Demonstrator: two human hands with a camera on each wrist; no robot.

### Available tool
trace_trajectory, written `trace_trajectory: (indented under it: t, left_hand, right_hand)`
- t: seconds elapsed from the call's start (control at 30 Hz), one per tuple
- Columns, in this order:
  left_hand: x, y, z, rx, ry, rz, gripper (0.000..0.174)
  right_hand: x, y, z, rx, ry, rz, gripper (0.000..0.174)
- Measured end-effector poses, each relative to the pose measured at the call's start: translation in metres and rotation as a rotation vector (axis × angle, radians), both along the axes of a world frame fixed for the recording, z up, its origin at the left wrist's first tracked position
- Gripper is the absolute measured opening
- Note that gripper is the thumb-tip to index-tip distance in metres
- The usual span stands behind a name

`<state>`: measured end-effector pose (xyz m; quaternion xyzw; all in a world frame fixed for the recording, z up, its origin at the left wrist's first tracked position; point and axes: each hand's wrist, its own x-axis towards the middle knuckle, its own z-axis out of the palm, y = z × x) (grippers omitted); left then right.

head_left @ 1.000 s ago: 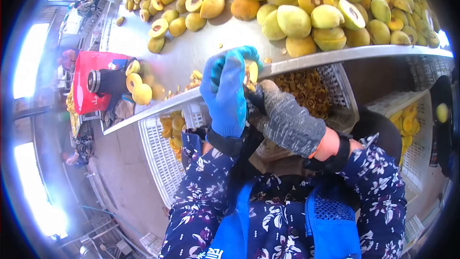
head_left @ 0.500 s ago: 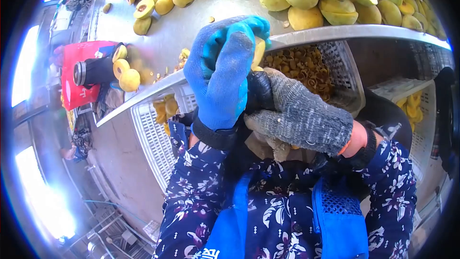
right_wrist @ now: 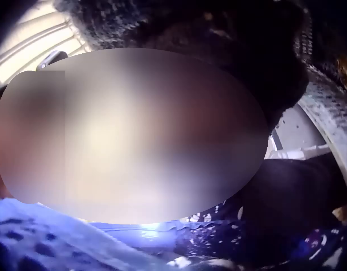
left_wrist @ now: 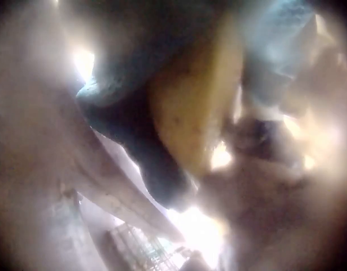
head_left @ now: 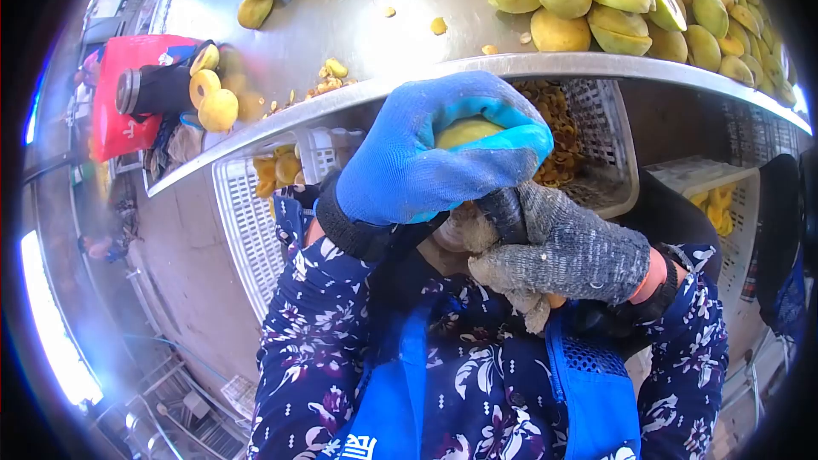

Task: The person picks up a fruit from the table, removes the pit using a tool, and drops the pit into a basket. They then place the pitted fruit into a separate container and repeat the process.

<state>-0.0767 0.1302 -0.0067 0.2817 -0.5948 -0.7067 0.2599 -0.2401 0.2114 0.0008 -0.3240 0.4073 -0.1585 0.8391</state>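
Observation:
My left hand point(head_left: 443, 149), in a blue glove, curls its fingers and thumb around a yellow-green peach half point(head_left: 467, 132), in front of the table edge. In the left wrist view the peach half point(left_wrist: 187, 107) shows its yellow side between dark gloved fingers. My right hand point(head_left: 567, 247), in a grey knit glove with a black-covered finger, is curled right below the left fingertips. A small orange-brown end point(head_left: 555, 300) of a tool peeks out under the right fingers; the rest is hidden. A blurred patch covers much of the right wrist view.
Piled peaches point(head_left: 626, 4), many halved, lie on the metal table point(head_left: 375, 34). A crate point(head_left: 609, 136) of brown-yellow scraps stands under its edge, with white crates point(head_left: 243, 221) of yellow fruit at either side. A black flask point(head_left: 141, 92) and red bag point(head_left: 115, 123) are at left.
My left hand has turned over and swung right and toward my body with the peach half, its back now uppermost. The right hand has shifted slightly right and down, staying close to it.

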Motion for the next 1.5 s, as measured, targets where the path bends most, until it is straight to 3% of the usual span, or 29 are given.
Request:
trace_trajectory:
  t: [0.07, 0.17, 0.3, 0.37, 0.43, 0.5, 0.53, 0.77, 0.8, 0.83, 0.9, 0.93, 1.0, 1.17, 1.27, 1.33, 1.43, 1.47, 1.5]
  left_hand:
    - [0.000, 0.000, -0.001, -0.048, -0.015, -0.032, 0.018]
    - [-0.002, 0.001, -0.002, -0.075, 0.017, -0.020, 0.018]
    - [-0.007, 0.005, -0.004, -0.050, 0.156, 0.012, 0.017]
    - [-0.004, 0.002, -0.004, -0.246, 0.182, -0.003, 0.023]
    - [-0.006, 0.000, -0.003, -0.262, 0.178, 0.017, 0.023]
    - [-0.007, 0.000, 0.001, -0.279, 0.157, 0.034, 0.022]
    - [-0.008, 0.000, 0.002, -0.270, 0.151, 0.035, 0.022]
    - [-0.013, 0.003, 0.011, -0.247, 0.331, 0.151, 0.022]
    - [-0.014, 0.005, 0.011, -0.065, 0.427, 0.143, 0.022]
    - [-0.013, 0.003, 0.009, -0.080, 0.435, 0.132, 0.020]
    - [-0.011, 0.002, 0.011, 0.020, 0.413, 0.109, 0.018]
    - [-0.011, 0.001, 0.011, 0.035, 0.374, 0.111, 0.017]
    - [-0.008, -0.002, 0.010, 0.021, 0.280, 0.100, 0.018]
    - [-0.006, -0.006, 0.013, 0.080, 0.022, 0.011, 0.020]
    - [-0.006, -0.007, 0.012, 0.123, 0.062, -0.039, 0.021]
    - [-0.007, -0.005, 0.015, -0.008, 0.136, -0.075, 0.022]
    - [-0.017, 0.003, 0.015, 0.059, 0.314, 0.091, 0.024]
    - [-0.019, 0.001, 0.008, 0.023, 0.357, 0.099, 0.030]
    - [-0.021, -0.002, 0.005, 0.012, 0.361, 0.097, 0.030]
  right_hand:
    - [-0.002, 0.002, 0.000, 0.083, -0.108, -0.016, 0.027]
    - [-0.005, -0.003, 0.008, 0.114, -0.084, 0.046, 0.037]
    - [-0.006, -0.009, 0.020, 0.143, -0.139, 0.097, 0.029]
    - [-0.003, -0.009, 0.025, 0.248, -0.194, 0.022, 0.024]
    - [-0.006, -0.011, 0.022, 0.222, -0.198, 0.070, 0.029]
    - [-0.007, -0.007, 0.025, 0.346, -0.234, -0.073, 0.038]
    - [-0.004, -0.003, 0.026, 0.284, -0.131, -0.130, 0.041]
    - [-0.006, -0.006, 0.034, 0.284, -0.196, -0.104, 0.041]
    - [-0.005, -0.008, 0.042, 0.316, -0.253, -0.119, 0.038]
    - [-0.006, -0.009, 0.040, 0.319, -0.221, -0.149, 0.038]
    - [-0.007, -0.009, 0.025, 0.254, -0.473, -0.030, 0.029]
    - [-0.005, -0.010, 0.030, 0.251, -0.457, -0.055, 0.029]
    - [-0.002, -0.013, 0.035, -0.004, -0.090, -0.052, 0.024]
    - [-0.002, -0.008, 0.016, -0.104, 0.024, -0.047, 0.023]
    - [-0.006, -0.007, 0.017, 0.038, -0.082, 0.036, 0.022]
    - [-0.008, 0.000, 0.013, 0.303, -0.544, -0.059, 0.019]
    - [-0.011, -0.006, 0.025, 0.298, -0.426, -0.038, 0.017]
    - [-0.012, -0.009, 0.026, 0.067, -0.253, -0.003, 0.019]
    - [-0.011, -0.010, 0.025, 0.055, -0.249, -0.003, 0.019]
